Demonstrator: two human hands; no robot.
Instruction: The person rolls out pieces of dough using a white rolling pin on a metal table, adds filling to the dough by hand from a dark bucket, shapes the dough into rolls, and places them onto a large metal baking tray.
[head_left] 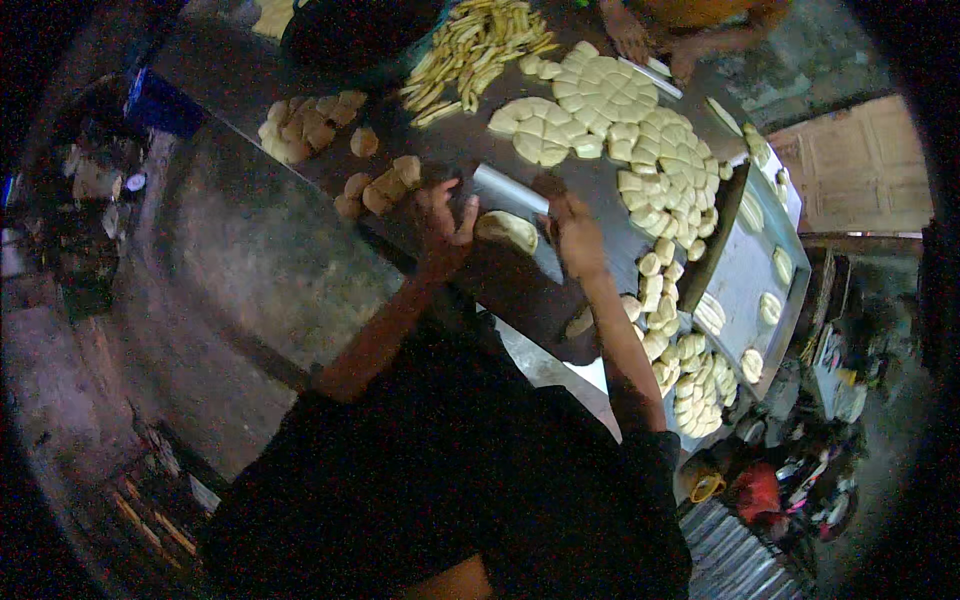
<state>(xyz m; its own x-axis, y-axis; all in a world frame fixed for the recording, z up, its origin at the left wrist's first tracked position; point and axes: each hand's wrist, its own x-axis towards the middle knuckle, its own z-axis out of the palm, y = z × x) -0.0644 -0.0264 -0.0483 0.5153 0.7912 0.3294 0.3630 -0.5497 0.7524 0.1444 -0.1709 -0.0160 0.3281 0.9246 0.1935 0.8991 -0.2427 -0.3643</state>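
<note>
A silver metal rolling pin (508, 186) lies slanted over the dark worktop, its right end gripped by my right hand (575, 235). Just below it is an oval, pale piece of flattened dough (506, 231). My left hand (447, 222) is left of that dough, fingers apart and slightly bent, holding nothing visible. Brown dough lumps (390, 185) sit beyond my left hand, with more (310, 125) farther back. Cream-coloured cut dough pieces (665, 175) crowd the right side of the worktop, near my right forearm.
Dough strips (460, 55) are heaped at the back beside a dark bowl (330, 40). A co-worker's hands (628, 40) are at the far edge near another rod. A metal tray (740, 310) with shaped dough lines the right side. Concrete floor (255, 280) shows left of the table.
</note>
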